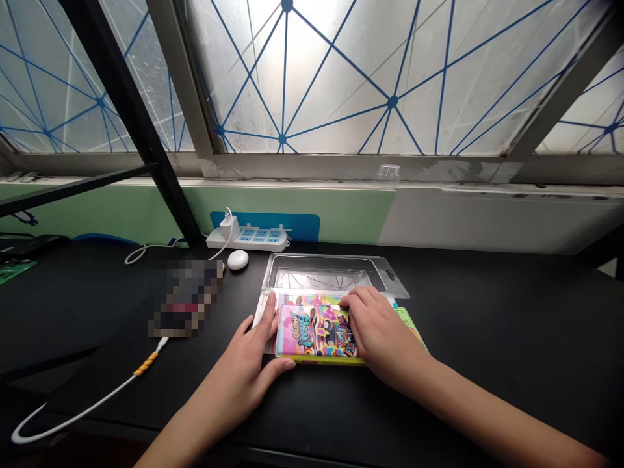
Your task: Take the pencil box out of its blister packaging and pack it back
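Observation:
A flat, brightly printed pink and yellow box [312,333] lies on the black desk [487,338], on top of a colourful card sheet [302,299]. My left hand [246,361] grips the box's left edge, thumb under the near corner and fingers along the side. My right hand [377,331] lies over the box's right part, fingers curled onto its top. Just behind stands an empty clear plastic blister tray [326,273].
A white power strip [248,238] with a plugged charger sits by the wall, a small white oval object [238,259] beside it. A blurred-out item [188,296] lies to the left, with a white cable [88,406] running to the desk's near edge.

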A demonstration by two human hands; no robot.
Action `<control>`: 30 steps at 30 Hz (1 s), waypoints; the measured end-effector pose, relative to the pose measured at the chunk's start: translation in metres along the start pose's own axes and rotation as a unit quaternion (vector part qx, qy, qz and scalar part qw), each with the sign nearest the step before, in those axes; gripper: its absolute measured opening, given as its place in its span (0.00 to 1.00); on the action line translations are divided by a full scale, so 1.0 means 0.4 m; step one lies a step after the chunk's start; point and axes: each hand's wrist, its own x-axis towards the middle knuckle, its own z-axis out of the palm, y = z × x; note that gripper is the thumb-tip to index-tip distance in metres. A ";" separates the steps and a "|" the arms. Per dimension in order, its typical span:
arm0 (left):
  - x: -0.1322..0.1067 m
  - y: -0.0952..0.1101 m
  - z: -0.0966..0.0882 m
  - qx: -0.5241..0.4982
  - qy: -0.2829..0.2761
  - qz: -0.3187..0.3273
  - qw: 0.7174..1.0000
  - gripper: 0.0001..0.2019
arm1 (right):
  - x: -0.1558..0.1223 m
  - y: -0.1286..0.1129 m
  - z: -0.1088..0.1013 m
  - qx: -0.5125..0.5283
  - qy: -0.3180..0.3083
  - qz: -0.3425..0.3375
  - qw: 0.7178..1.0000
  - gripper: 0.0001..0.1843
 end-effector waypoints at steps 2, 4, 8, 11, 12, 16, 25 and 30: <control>0.001 0.002 -0.001 -0.008 -0.002 -0.007 1.000 0.46 | -0.004 0.000 0.009 0.000 0.014 0.003 1.000 0.14; 0.001 0.001 -0.001 -0.010 0.004 -0.008 1.000 0.46 | -0.008 -0.001 0.014 -0.001 0.029 0.007 1.000 0.14; 0.002 -0.007 -0.002 0.013 0.002 0.003 1.000 0.45 | -0.013 -0.005 0.018 0.000 0.048 0.004 0.999 0.14; 0.004 -0.008 -0.006 0.021 -0.004 0.007 1.000 0.44 | -0.015 -0.007 0.017 0.002 0.066 -0.005 0.998 0.13; 0.005 -0.007 -0.008 0.017 -0.005 0.005 1.000 0.45 | -0.014 -0.007 0.016 0.003 0.074 -0.009 0.997 0.13; 0.007 0.008 -0.010 -0.006 -0.015 -0.014 1.000 0.45 | -0.001 -0.003 0.011 0.004 0.112 -0.030 0.993 0.13; 0.004 0.009 -0.038 -0.033 -0.027 -0.010 0.999 0.27 | -0.031 -0.020 -0.051 -0.025 0.207 -0.118 0.971 0.14; 0.011 0.007 -0.047 -0.063 -0.034 -0.063 0.995 0.30 | -0.120 -0.048 -0.143 0.017 0.172 -0.201 0.964 0.08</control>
